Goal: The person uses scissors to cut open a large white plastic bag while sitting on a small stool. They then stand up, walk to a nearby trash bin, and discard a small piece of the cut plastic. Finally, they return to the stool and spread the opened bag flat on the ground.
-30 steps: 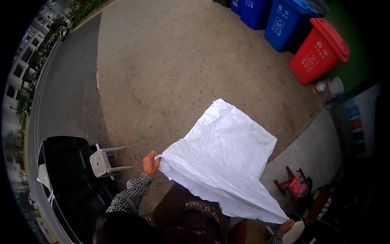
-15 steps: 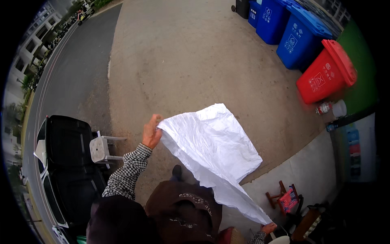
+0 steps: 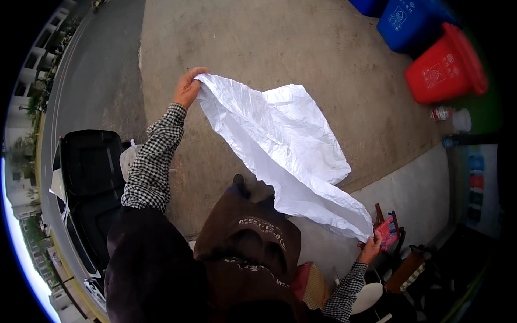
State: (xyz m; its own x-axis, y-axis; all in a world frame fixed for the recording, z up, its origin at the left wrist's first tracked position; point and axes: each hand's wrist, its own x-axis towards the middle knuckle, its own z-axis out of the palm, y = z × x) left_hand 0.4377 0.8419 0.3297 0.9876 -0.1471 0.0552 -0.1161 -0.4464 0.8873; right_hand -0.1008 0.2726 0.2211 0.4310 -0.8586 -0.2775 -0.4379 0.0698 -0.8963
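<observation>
A large, crinkled white plastic sheet (image 3: pixel 301 140) hangs stretched slantwise in front of me, above the ground. It may be a sack, but I cannot tell. My left hand (image 3: pixel 188 89), out at the far left, is closed round its upper left corner. Lower and to the right, my right hand (image 3: pixel 370 250) pinches the other end of the same edge. Between them the near edge sags and curls, and the rest spreads away to a far corner. A brown apron (image 3: pixel 253 231) with pale lettering covers my front, below the sheet.
A red wheeled bin (image 3: pixel 441 67) and a blue bin (image 3: pixel 406 27) stand at the far right. Behind my right hand is a small folding stool (image 3: pixel 389 231). On the left, a black open-lidded container (image 3: pixel 92 161) stands beside a pale plastic stool (image 3: pixel 127 160).
Both hands have risen in the picture, the left one reaching farther out and slightly left. The sheet has been lifted and drawn wider between them. My view has tilted, so the bins sit higher.
</observation>
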